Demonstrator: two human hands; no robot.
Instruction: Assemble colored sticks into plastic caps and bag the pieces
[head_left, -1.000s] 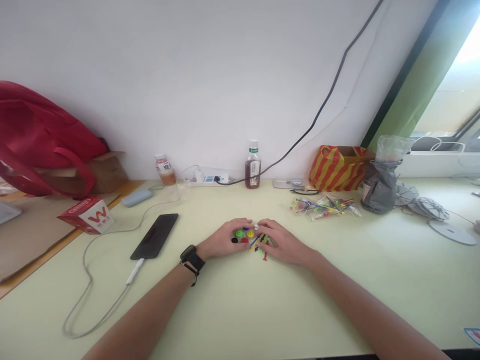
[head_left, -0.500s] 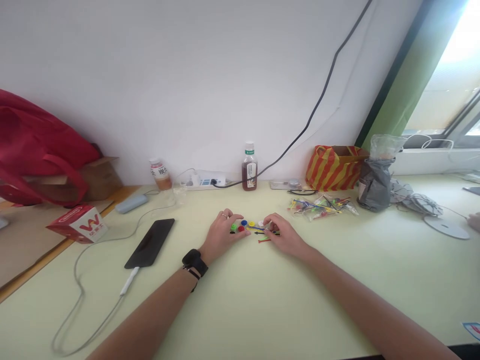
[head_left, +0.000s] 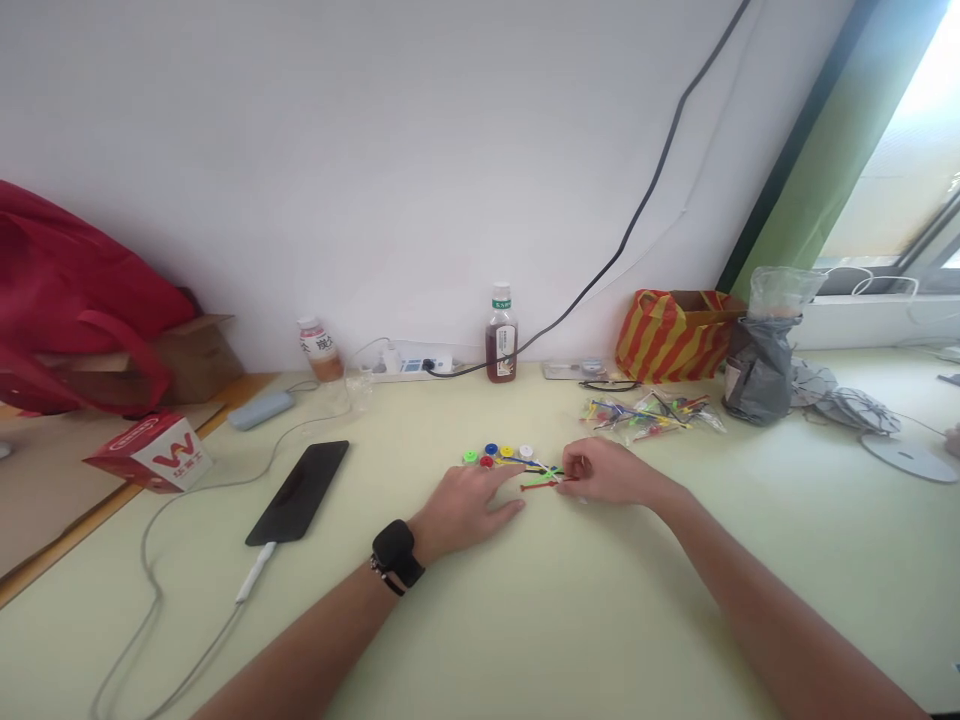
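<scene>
My left hand (head_left: 469, 508) lies low over the table with its fingers stretched out, the index fingertip at the left ends of several thin coloured plastic sticks (head_left: 551, 473). My right hand (head_left: 604, 470) has its fingers curled and pinched at the right ends of these sticks; its fingertips partly cover them. Just beyond my left hand sit small round plastic pieces: a green one (head_left: 470, 457), a blue one (head_left: 491, 450), a red one (head_left: 486, 462), a yellow one (head_left: 507, 452) and a white one (head_left: 526, 452).
Clear bags of coloured sticks (head_left: 649, 412) lie behind my right hand. A drink bottle (head_left: 501, 340) stands by the wall. To the left are a phone (head_left: 298, 493) on its cable and a red-white box (head_left: 154, 452). A striped bag (head_left: 675, 335) and grey bag (head_left: 759, 370) stand right.
My left hand has drawn back toward me and right, uncovering the round pieces. My right hand has shifted right, off the white piece, and more of the sticks now shows.
</scene>
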